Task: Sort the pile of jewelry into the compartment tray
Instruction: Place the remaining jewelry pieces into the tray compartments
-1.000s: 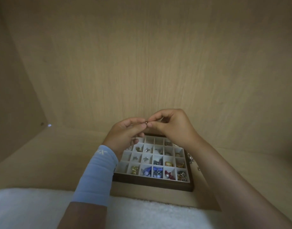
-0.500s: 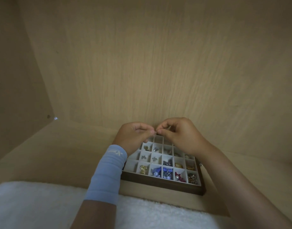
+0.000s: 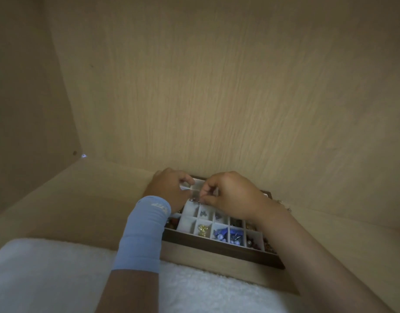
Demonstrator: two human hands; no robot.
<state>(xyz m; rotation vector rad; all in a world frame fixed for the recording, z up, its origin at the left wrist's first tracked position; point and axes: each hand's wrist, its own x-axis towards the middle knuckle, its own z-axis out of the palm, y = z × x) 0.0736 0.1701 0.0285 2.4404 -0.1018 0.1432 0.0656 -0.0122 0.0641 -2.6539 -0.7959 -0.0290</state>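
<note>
A dark wooden compartment tray [image 3: 219, 250] with white cells lies on the wooden shelf against the back wall. Its cells hold gold beads [image 3: 203, 229], blue pieces [image 3: 234, 236] and other small jewelry. My left hand [image 3: 169, 190], with a light blue wrist sleeve, hovers over the tray's far left cells. My right hand [image 3: 230, 195] is beside it over the middle. Both pinch a small silver jewelry piece [image 3: 197, 201] low over a cell. A few loose jewelry pieces [image 3: 285, 205] lie right of the tray, mostly hidden by my right arm.
A white fluffy towel [image 3: 47, 276] covers the near edge below the shelf. The wooden back wall [image 3: 217, 98] rises just behind the tray, and a side wall [image 3: 25, 98] closes the left.
Both hands have come down from above the tray to just over its cells, still pinching the small piece. The camera has tilted, so the tray sits lower in view.
</note>
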